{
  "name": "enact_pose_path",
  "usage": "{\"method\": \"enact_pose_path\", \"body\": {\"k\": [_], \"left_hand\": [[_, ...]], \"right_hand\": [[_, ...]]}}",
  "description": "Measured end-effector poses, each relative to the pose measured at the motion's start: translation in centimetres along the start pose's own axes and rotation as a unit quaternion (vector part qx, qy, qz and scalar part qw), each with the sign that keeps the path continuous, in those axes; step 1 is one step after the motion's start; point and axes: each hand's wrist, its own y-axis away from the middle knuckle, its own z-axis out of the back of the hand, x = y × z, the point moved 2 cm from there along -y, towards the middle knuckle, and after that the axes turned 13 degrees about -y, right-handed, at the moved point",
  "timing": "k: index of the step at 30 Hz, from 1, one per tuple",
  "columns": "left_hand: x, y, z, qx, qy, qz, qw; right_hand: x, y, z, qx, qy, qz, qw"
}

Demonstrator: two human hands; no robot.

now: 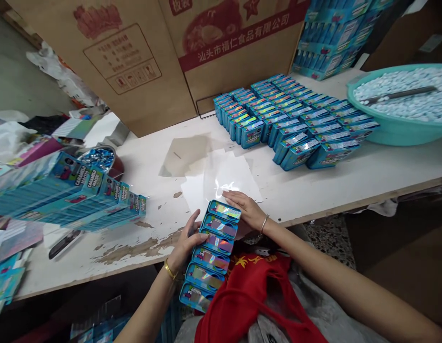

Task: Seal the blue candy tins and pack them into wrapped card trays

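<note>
A row of several small blue candy boxes (216,242), with shiny strips on their faces, slants from the table's front edge down to my red clothing. My left hand (187,245) grips the row at its left side, the thumb lying on top and the other fingers partly hidden. At the row's upper end, my right hand (245,209) presses against the last box with its fingers stretched along the end. Just beyond the boxes lie white paper sheets (230,174) and a clear plastic sheet (185,155).
Rows of blue boxes (252,133) stand at the back right, beside a teal basin (395,128) of pale candies. Left are stacked boxes (99,190), a bowl (118,166) of blue-wrapped candies and a box cutter (63,244). Large cartons (163,100) block the back.
</note>
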Motion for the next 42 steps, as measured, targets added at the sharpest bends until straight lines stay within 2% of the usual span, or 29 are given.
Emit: {"method": "enact_pose_path", "body": {"k": [4, 11, 16, 20, 25, 30, 37, 42], "left_hand": [[0.3, -0.3, 0.2, 0.025, -0.016, -0.025, 0.999], [0.0, -0.6, 0.4, -0.001, 0.008, -0.017, 1.0], [-0.1, -0.7, 0.7, -0.002, 0.001, -0.007, 1.0], [0.1, -0.8, 1.0, 0.014, -0.033, -0.035, 0.999], [0.4, -1.0, 1.0, 0.017, -0.055, -0.051, 0.997], [0.1, -1.2, 1.3, 0.021, -0.013, -0.055, 0.998], [0.0, -1.2, 1.6, -0.005, 0.011, -0.026, 1.0], [-0.3, -1.4, 1.0, 0.008, 0.038, -0.034, 0.999]], "right_hand": [[0.1, -0.1, 0.1, -0.056, -0.022, -0.021, 0.998], [0.0, 0.3, 0.4, 0.02, -0.013, 0.002, 1.0], [0.5, 0.2, 0.3, -0.01, 0.02, 0.013, 1.0], [0.9, -0.4, 0.2, -0.051, 0.039, 0.024, 0.998], [0.6, -0.5, 0.6, -0.018, 0.046, 0.055, 0.997], [0.2, 0.1, 0.8, 0.029, 0.075, 0.069, 0.994], [1.3, -0.4, 0.4, 0.002, 0.081, 0.07, 0.994], [0.7, -0.6, 0.6, 0.004, 0.067, 0.048, 0.997]]}}
